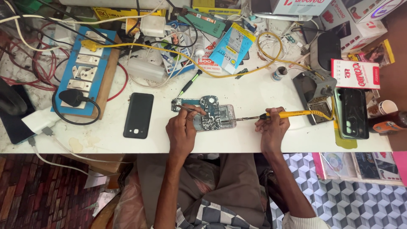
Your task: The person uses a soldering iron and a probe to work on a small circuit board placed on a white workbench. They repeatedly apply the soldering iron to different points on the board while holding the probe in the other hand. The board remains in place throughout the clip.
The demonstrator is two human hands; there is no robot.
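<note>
An opened phone with its circuit board (210, 113) bare lies on the white table (254, 140) in front of me. My left hand (183, 129) rests on the phone's left side and pinches metal tweezers (185, 107) that point to the upper left. My right hand (273, 127) grips a yellow-handled soldering iron (292, 114); its metal tip reaches left to the phone's right edge. The iron's yellow cord runs off to the right and up.
A black phone back cover (138, 115) lies left of the work. A blue switchboard (87, 70) with a black plug sits far left. A soldering stand (316, 91), a dark green phone cover (351, 113), boxes, cables and packets crowd the back and right.
</note>
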